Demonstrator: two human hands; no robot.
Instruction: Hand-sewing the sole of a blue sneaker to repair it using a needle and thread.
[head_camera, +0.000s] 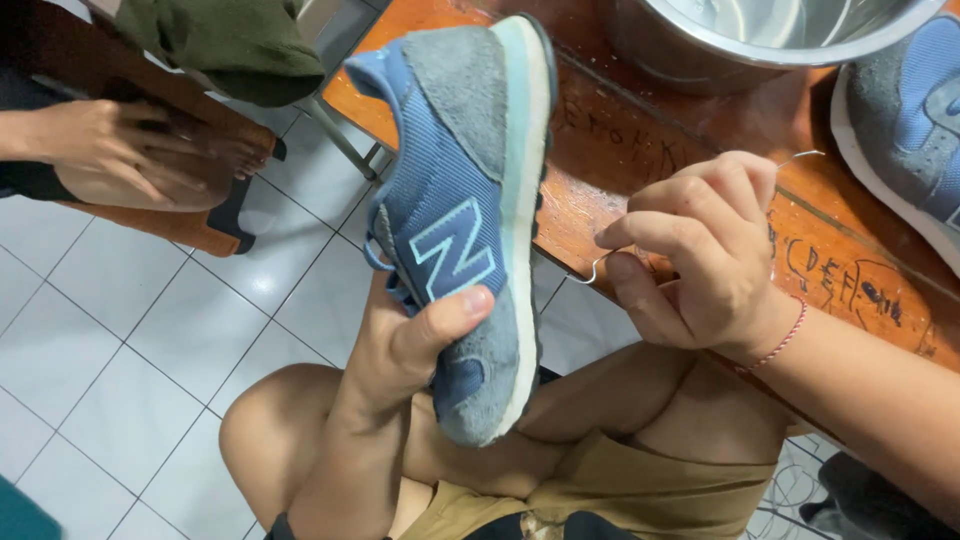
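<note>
We are gripping a blue mesh-and-grey-suede sneaker (462, 225) in our left hand (405, 345), thumb pressing its side, holding it upright over our knees beside the orange wooden table (640, 140). Our right hand (700, 250) is pinching a thin bent wire hook (590, 270) — fingers closed tight. The steel bowl (700, 45) on the table — we cannot tell what it contains.

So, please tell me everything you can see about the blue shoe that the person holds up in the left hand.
The blue shoe is a sneaker of blue mesh with grey suede-like patches at toe and heel, a pale blue letter-shaped emblem on its side and a whitish sole with a dark edge. It looks worn and slightly dirty. It is held on its side, one end up toward the wooden table, sole facing right. The left hand grips it near the lower end, thumb across the side. Blue laces hang at its left.
</note>
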